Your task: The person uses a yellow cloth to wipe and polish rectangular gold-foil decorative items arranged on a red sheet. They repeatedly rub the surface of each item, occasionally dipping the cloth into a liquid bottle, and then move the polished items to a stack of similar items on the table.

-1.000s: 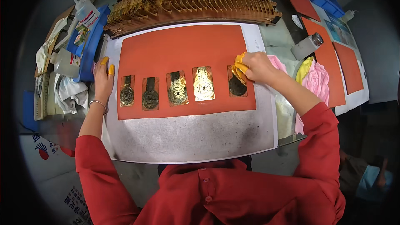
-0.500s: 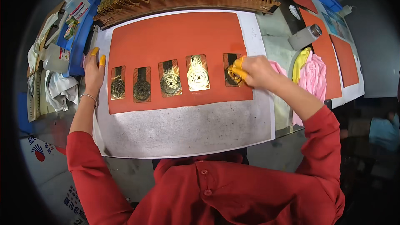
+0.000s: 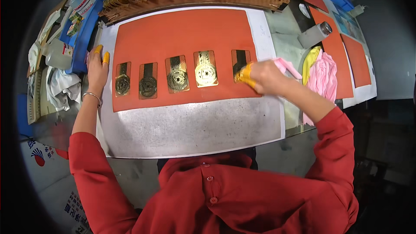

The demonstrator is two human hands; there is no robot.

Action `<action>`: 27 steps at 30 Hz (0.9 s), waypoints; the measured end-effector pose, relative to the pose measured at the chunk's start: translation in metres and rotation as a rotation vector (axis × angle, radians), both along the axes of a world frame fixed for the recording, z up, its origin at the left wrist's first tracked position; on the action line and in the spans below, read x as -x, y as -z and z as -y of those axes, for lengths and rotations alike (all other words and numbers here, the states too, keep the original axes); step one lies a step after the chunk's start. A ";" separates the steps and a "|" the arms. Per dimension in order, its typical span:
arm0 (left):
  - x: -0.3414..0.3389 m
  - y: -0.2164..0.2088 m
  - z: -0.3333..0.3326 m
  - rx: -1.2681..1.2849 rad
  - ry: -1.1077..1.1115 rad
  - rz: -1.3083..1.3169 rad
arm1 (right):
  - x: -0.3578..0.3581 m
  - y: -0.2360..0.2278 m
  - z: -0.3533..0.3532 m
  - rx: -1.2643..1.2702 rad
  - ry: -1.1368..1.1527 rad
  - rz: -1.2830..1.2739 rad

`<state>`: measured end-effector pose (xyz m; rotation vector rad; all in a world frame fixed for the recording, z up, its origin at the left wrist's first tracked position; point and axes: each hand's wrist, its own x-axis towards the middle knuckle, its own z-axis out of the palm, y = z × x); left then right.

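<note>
Several thin gold metal cards with black bands and round emblems lie in a row on an orange-red mat (image 3: 186, 30). The brightest, a gold card (image 3: 206, 69), is second from the right. My right hand (image 3: 262, 76), with yellow finger cots, is closed at the lower right of the rightmost card (image 3: 239, 58); its fingers hide most of that card's emblem. Along the mat's left side rests my left hand (image 3: 98, 67), fingers stretched out, two tipped with yellow cots. It holds nothing, and the leftmost card (image 3: 123, 79) is nearest to it.
A wooden rack (image 3: 190, 0) full of curved gold-coloured pieces stands behind the mat. A grey sheet (image 3: 195, 125) lies under it. On the left are a blue tray (image 3: 82, 43) and a plastic bottle (image 3: 58, 54); on the right, a pink cloth (image 3: 323, 78) and a grey bottle (image 3: 315, 34).
My right hand has moved slightly nearer to me along the rightmost card, covering more of its emblem. My left hand stays at the mat's side. The whole view has shifted a little.
</note>
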<state>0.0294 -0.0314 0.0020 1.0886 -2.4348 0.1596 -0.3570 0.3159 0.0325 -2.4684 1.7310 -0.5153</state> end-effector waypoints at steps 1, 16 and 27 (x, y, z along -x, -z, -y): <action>-0.001 0.003 -0.003 0.003 0.001 0.002 | -0.014 -0.008 -0.009 -0.066 -0.008 0.022; -0.002 0.003 -0.004 -0.065 -0.005 -0.043 | 0.001 -0.014 -0.005 -0.022 0.102 -0.062; -0.004 0.004 0.004 -0.029 0.021 0.002 | -0.002 -0.009 -0.019 -0.119 0.152 0.061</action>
